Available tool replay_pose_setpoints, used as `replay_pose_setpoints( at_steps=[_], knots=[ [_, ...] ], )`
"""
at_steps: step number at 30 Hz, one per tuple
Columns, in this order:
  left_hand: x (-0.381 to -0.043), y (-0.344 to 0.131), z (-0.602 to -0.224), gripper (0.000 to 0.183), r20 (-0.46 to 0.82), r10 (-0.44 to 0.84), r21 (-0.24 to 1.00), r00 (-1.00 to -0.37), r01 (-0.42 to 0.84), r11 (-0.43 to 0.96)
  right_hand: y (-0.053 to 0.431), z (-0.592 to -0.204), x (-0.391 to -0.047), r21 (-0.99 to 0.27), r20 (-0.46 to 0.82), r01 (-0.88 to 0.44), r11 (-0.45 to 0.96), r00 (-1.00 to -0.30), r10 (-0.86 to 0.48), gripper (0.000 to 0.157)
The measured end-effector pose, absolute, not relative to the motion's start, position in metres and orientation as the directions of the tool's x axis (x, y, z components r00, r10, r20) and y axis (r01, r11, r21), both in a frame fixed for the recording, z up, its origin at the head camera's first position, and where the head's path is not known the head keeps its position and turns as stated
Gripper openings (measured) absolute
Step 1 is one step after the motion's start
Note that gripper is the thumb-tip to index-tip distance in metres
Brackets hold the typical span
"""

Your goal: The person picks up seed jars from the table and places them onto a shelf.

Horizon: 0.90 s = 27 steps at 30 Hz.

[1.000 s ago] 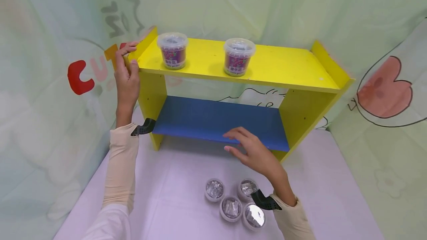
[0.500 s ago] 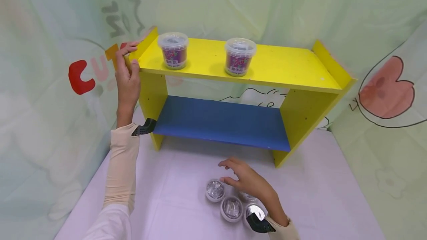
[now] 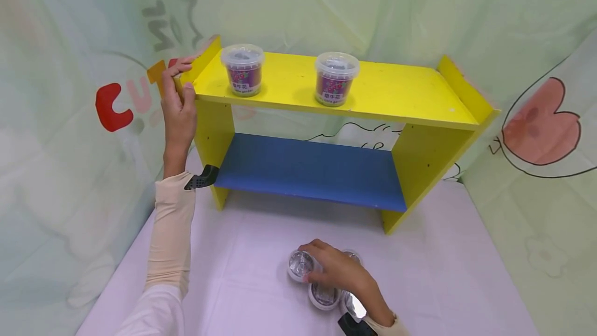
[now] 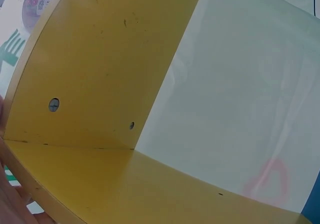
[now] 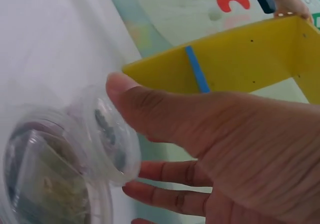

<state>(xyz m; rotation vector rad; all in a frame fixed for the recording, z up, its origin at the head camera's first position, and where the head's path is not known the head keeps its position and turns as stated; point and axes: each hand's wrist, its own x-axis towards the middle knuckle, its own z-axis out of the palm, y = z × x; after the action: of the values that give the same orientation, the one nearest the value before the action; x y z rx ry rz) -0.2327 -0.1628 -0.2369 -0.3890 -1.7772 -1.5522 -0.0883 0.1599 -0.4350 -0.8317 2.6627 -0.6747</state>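
My left hand [image 3: 179, 110] grips the upper left corner of a yellow shelf unit [image 3: 392, 84], with the thumb at the front edge and fingers over the side panel. Down on the table, my right hand [image 3: 338, 271] reaches to a lidded clear plastic tub [image 3: 300, 265]. Its thumb and fingertips lie at opposite sides of that tub's lid [image 5: 112, 134], fingers fairly straight. Beside it and partly under the hand stand another tub [image 3: 323, 299] and several more. Two matching tubs with purple labels, a left one [image 3: 243, 71] and a right one [image 3: 336, 79], stand on the yellow top board.
A blue lower board [image 3: 308, 170] spans the unit between its yellow side panels. The table [image 3: 252, 284] has a pale cloth. Printed green curtains [image 3: 289, 4] hang close behind and at both sides. A black wrist camera [image 3: 202, 177] sticks out from the left sleeve.
The right hand has come down from in front of the blue board to the tubs on the table, its fingers now at the leftmost one. The left hand stays on the shelf corner.
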Motion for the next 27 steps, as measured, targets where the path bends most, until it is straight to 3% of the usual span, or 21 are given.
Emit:
replay_pose_setpoints(
  at_steps=[10, 27],
  knots=[
    [-0.232, -0.162, -0.237, 0.029, 0.677, -0.236, 0.736, -0.697, 0.640, 0.219, 0.152, -0.441, -0.081, -0.466, -0.174, -0.420, 0.779, -0.819, -0.546, 0.072],
    [-0.234, -0.163, -0.238, 0.029, 0.676, -0.238, 0.737, -0.697, 0.639, 0.221, 0.131, -0.458, -0.079, -0.396, -0.191, -0.346, 0.851, -0.875, -0.444, 0.077]
  ],
)
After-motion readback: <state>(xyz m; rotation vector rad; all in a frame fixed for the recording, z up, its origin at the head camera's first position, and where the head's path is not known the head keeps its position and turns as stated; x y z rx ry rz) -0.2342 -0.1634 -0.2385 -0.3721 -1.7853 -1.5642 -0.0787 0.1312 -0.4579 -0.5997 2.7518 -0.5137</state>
